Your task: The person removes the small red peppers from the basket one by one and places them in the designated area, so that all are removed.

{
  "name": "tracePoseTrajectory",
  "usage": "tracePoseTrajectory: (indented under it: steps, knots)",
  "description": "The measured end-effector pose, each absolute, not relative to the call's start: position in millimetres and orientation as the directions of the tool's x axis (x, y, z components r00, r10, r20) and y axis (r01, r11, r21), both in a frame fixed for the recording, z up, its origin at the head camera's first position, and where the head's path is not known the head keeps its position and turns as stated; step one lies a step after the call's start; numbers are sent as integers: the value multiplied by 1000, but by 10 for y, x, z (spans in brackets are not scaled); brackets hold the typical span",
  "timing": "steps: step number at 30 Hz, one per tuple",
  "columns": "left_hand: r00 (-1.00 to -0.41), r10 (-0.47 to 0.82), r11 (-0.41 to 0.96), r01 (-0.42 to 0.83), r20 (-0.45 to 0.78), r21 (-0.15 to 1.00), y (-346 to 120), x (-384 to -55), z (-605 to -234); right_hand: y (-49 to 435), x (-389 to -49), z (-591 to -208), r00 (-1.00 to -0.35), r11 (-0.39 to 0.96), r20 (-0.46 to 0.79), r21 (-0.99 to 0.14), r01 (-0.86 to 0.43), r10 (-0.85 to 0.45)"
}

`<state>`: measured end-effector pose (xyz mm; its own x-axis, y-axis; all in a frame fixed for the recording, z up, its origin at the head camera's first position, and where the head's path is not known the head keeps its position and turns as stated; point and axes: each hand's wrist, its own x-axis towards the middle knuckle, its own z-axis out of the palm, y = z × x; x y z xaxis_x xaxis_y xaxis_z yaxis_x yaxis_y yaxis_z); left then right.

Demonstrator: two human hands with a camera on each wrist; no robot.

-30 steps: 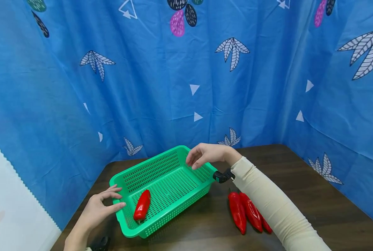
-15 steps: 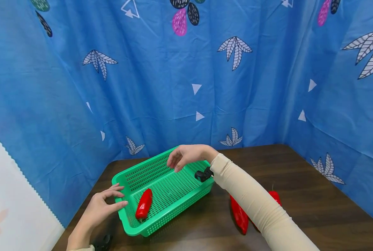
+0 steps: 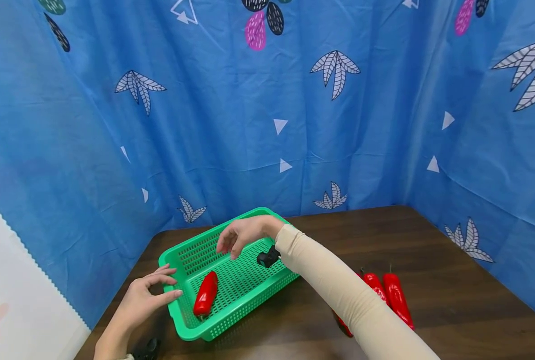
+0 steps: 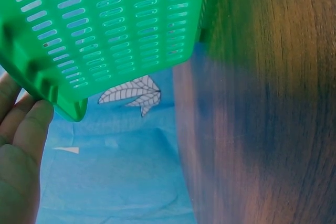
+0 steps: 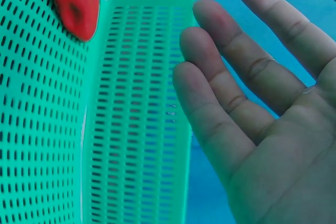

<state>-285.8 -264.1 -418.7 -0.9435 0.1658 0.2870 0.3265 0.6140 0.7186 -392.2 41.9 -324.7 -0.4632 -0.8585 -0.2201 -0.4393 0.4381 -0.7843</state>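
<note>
A green plastic basket (image 3: 249, 305) with slotted walls sits on the table, one red pepper (image 3: 206, 294) lying in its left end. At the basket's left end, my left hand (image 3: 143, 297) rests its fingertips on the rim, thumb and fingers spread apart. The left wrist view has those fingers (image 4: 32, 129) against the rim's edge. Over the middle of the basket is my right hand (image 3: 244, 232), holding nothing. Its fingers (image 5: 210, 100) look loosely extended beside the basket's far wall in the right wrist view, with the red pepper (image 5: 76, 3) at upper left.
Several more red peppers (image 3: 398, 300) lie on the dark wooden table (image 3: 447, 290) at right, partly hidden by the right sleeve (image 3: 339, 285). A blue patterned curtain (image 3: 231, 125) encloses the back and sides. White cloth (image 3: 19, 280) hangs at left.
My right hand has moved left from the basket's right end to over its middle, uncovering more of the peppers at right. My left hand and the basket stay put.
</note>
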Motion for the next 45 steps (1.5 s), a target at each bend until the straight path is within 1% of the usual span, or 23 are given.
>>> tracePoseTrajectory:
  steps: [10,13,16,20,26,29,34,40,45]
  knots:
    - [-946,160,622,319,282,716,-2652,-2854,-4184,64,-3944,-3341,-424,491,-304,-744,-454,-853]
    - [-945,166,623,321,281,713,-2651,-2844,-4176,-23,-3945,-3377,-429,513,-326,-728,-454,-843]
    - [-950,164,627,309,267,715,-2651,-2844,-4174,-79,-3941,-3416,-429,535,-351,-712,-454,-832]
    - [-956,150,638,289,253,714,-2652,-2854,-4174,-120,-3935,-3463,-411,537,-365,-702,-467,-835]
    - [-955,144,634,291,260,717,-2642,-2866,-4164,-179,-3943,-3540,-389,535,-380,-701,-471,-839]
    - [-955,143,629,290,259,722,-2626,-2870,-4172,-198,-3934,-3579,-392,555,-399,-675,-486,-829]
    - [-945,166,609,322,281,725,-2603,-2898,-4203,-231,-3893,-3625,-412,599,-437,-614,-513,-800]
    - [-948,156,601,313,276,735,-2634,-2895,-4200,-339,-3855,-3676,-398,603,-453,-577,-551,-798]
    - [-950,152,606,307,272,733,-2659,-2866,-4192,-419,-3828,-3731,-420,622,-459,-543,-564,-783]
